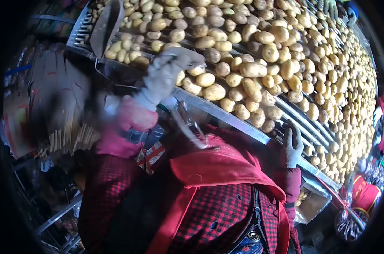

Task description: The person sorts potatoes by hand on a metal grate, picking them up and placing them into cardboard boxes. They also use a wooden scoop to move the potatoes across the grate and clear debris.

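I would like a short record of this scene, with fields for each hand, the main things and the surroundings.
left hand: gloved left hand, reaching onto the potatoes at the near edge of the roller table; whether it grips one cannot be told
right hand: gloved right hand, resting at the table's edge, fingers pointing up, nothing seen held
clothing: red checked jacket
surroundings: stacked cardboard at the left

Matt rough-skinned potatoes (pixel 251 70), shiny metal rollers (pixel 300 120), grey cloth glove (pixel 168 70), checked fabric jacket (pixel 217 211)
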{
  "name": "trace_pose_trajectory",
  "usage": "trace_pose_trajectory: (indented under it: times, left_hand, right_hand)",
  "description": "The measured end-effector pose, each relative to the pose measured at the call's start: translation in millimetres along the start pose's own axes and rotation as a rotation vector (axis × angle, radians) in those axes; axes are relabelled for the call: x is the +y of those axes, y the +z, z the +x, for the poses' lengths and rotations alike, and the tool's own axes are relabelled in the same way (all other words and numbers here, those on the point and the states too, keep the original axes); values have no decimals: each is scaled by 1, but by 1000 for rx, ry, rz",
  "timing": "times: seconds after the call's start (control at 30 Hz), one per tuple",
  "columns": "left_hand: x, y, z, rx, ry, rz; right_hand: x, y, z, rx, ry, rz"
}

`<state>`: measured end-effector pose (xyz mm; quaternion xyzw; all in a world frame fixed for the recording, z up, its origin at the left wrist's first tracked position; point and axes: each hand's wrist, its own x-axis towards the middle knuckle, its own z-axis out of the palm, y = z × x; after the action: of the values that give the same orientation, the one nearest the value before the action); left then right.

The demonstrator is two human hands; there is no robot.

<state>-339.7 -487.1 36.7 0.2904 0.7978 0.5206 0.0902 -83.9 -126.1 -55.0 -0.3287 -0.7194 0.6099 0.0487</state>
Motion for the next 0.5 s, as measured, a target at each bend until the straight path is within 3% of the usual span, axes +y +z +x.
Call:
trace_pose_trajectory:
  times: [0.03,0.07,0.1,0.13,0.23,0.27,0.3,0.4,0.5]
  left_hand:
    - [15,-23,-5,-12,147,417]
    - [-5,-40,-25,95,165,491]
    - [-10,-51,-37,203,181,567]
    - [-9,-64,-55,197,57,302]
    - [25,-81,-96,396,-129,143]
    - [38,-95,-111,230,-64,633]
    - [46,-102,-121,247,-73,641]
    - [53,-108,-156,206,-557,-236]
    - [8,-120,-203,-107,-726,18]
  right_hand:
    - [1,-2,2,4,23,13]
    - [14,-2,6,43,-89,56]
    - [6,1,5,61,-68,94]
    - [-2,6,8,26,-98,115]
    - [-34,31,13,-51,-190,88]
    - [-46,41,17,-100,-257,54]
    - [-56,54,20,-148,-327,21]
    - [-80,95,28,-292,-351,124]
    - [-100,135,34,-466,-422,47]
